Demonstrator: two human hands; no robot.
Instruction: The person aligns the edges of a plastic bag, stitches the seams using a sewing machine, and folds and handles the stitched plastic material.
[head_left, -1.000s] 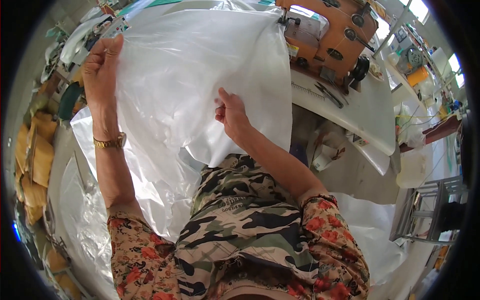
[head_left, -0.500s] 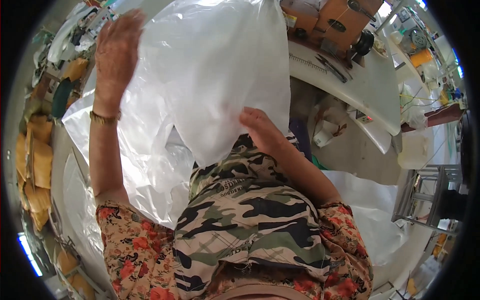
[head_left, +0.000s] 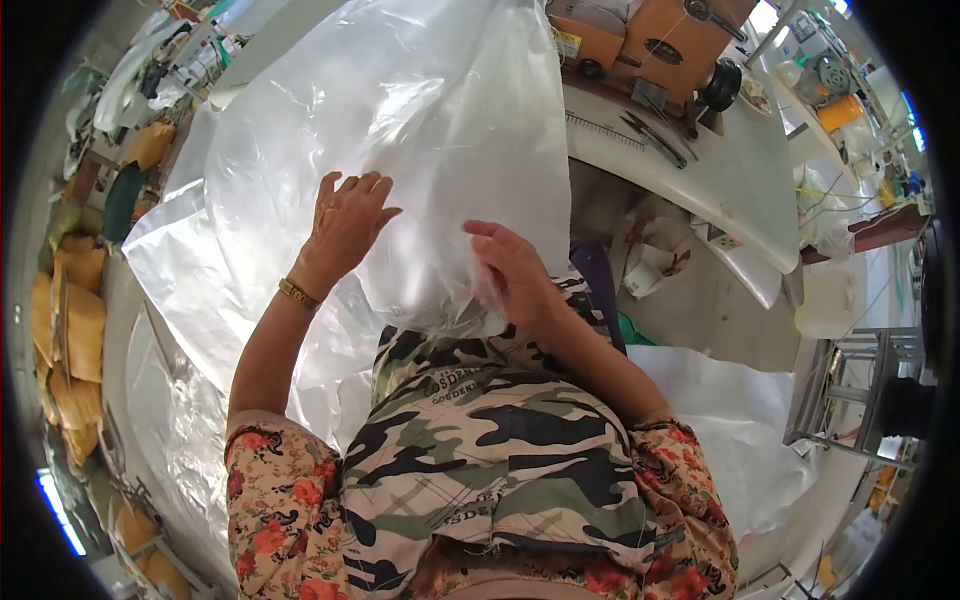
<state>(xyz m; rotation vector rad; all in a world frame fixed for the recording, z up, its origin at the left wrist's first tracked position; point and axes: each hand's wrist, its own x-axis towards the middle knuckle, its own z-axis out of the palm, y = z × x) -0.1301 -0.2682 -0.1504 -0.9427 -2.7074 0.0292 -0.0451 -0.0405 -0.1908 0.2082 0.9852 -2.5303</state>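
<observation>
Sheeting (head_left: 470, 150) drapes to apron (head_left: 540, 430), likely for support; left hand (head_left: 345, 222) spread over it; right hand (head_left: 515, 275) at edge, grip unclear.

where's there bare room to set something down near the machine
The white tabletop is bare between the dark hand tool and its right edge, below the black handwheel. Crowded: the middle, where the plastic sheet spreads around the left hand and right hand.

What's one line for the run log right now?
left hand: open, over plastic sheet | right hand: at plastic sheet's lower right, grip unclear | sewing machine: right of plastic sheet
</observation>
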